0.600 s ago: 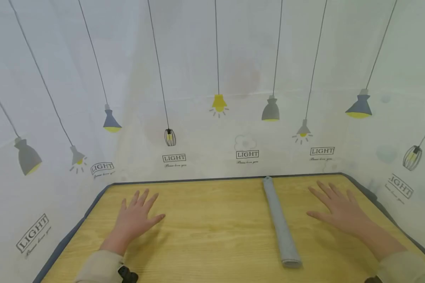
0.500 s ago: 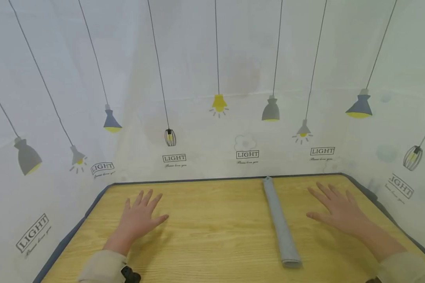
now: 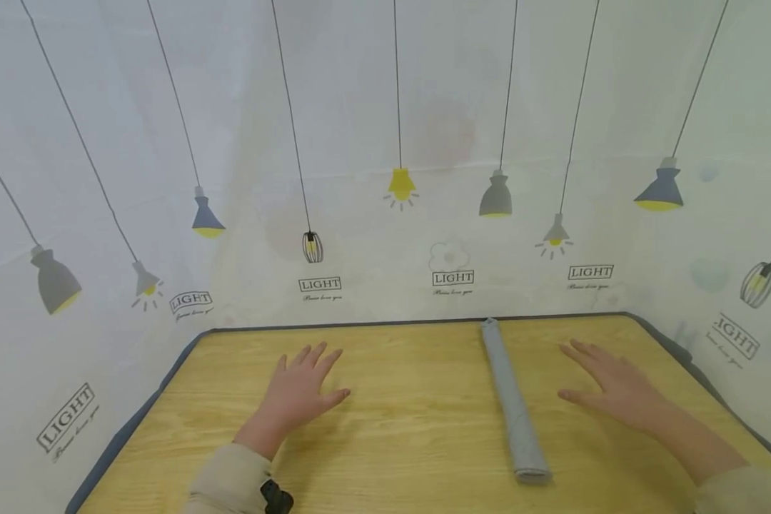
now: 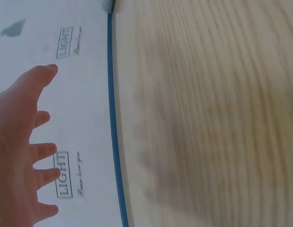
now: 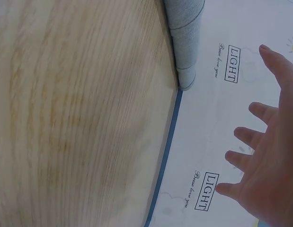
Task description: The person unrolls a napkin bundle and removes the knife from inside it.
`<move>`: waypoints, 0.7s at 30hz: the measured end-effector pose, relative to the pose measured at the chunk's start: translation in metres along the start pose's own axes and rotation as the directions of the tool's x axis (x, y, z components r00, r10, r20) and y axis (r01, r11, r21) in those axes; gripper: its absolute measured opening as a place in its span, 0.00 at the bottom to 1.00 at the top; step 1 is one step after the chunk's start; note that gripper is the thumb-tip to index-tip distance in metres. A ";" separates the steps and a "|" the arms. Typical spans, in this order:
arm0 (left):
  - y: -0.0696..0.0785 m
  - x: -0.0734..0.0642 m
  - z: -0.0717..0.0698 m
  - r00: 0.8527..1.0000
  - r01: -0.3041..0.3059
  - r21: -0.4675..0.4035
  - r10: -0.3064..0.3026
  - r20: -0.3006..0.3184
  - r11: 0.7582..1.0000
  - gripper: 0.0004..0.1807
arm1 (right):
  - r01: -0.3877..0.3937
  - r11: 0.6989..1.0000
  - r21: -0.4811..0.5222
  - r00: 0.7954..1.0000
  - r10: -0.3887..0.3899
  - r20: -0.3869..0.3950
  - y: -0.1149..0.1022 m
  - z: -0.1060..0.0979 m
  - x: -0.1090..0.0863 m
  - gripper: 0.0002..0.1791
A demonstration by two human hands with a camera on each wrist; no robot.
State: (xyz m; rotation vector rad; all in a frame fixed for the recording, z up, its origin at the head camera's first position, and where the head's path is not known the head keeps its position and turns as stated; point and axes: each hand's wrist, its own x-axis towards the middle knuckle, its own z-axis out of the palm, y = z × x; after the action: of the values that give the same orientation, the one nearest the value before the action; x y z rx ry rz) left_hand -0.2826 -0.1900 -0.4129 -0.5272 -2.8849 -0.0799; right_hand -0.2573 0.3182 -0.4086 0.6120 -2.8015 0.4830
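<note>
Rolled grey-blue cloth, a slim fabric tube, lies right of centre on the pale yellow wood-grained tabletop, running lengthwise from the near half to the far edge. Handling, judged by eye: light, soft, not fragile, unlikely to slip; stiff only as far as it is wound tight, and liable to come loose if lifted by a free edge. Best hold: round the whole roll at mid-length, or toward both ends at once.

Nearest the wearer: beige sleeve cuffs, one at each wrist. Roll's near end blunt and flattened, layers showing. Body matt, faintly fuzzy; thin slanting lines across it in the right wrist view, probably fabric edges.

Level with the roll's farther half, left hand well to its left, right hand nearer, on its right. Fingers of both extended and spread, nothing held; neither touches the roll. Far end of the roll looks narrower, with a small tip.

Beyond: dark blue strip along the tabletop's far edge, then a white hanging sheet printed with pendant lamps and the word LIGHT.
</note>
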 end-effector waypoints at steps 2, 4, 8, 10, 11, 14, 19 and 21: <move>0.009 0.004 0.000 1.000 -0.015 -0.004 0.015 0.001 1.000 0.41 | 0.006 0.999 0.048 1.000 -0.006 0.000 -0.003 0.000 -0.002 0.41; 0.018 0.007 -0.001 0.999 -0.035 -0.010 0.035 -0.001 0.999 0.41 | 0.013 0.996 0.093 1.000 -0.013 0.000 -0.005 0.000 -0.004 0.40; 0.036 0.012 -0.001 0.996 -0.090 -0.041 0.090 -0.003 0.995 0.40 | 0.021 0.985 0.173 1.000 -0.022 0.004 -0.012 0.003 -0.009 0.39; 0.045 0.014 -0.001 0.993 -0.121 -0.051 0.121 0.001 0.991 0.39 | 0.024 0.978 0.207 1.000 -0.026 0.005 -0.017 0.003 -0.011 0.39; 0.049 0.016 -0.001 0.991 -0.135 -0.056 0.135 0.002 0.989 0.38 | 0.027 0.975 0.222 1.000 -0.029 0.005 -0.019 0.004 -0.011 0.38; 0.063 0.022 0.000 0.985 -0.174 -0.047 0.174 0.008 0.984 0.37 | 0.042 0.965 0.260 0.999 -0.046 0.006 -0.025 0.006 -0.012 0.37; 0.084 0.032 0.003 0.975 -0.221 -0.025 0.221 0.025 0.975 0.35 | 0.048 0.957 0.285 0.998 -0.059 0.029 -0.032 0.011 -0.013 0.36; 0.092 0.035 0.004 0.971 -0.234 -0.026 0.235 0.035 0.972 0.34 | 0.032 0.954 0.299 0.998 -0.049 0.050 -0.034 0.012 -0.015 0.36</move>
State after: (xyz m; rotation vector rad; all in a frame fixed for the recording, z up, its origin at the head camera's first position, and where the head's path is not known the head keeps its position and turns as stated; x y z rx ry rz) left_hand -0.2824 -0.0917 -0.4079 -0.8780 -2.8369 -0.0657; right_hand -0.2308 0.2897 -0.4150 0.7520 -2.7834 0.9043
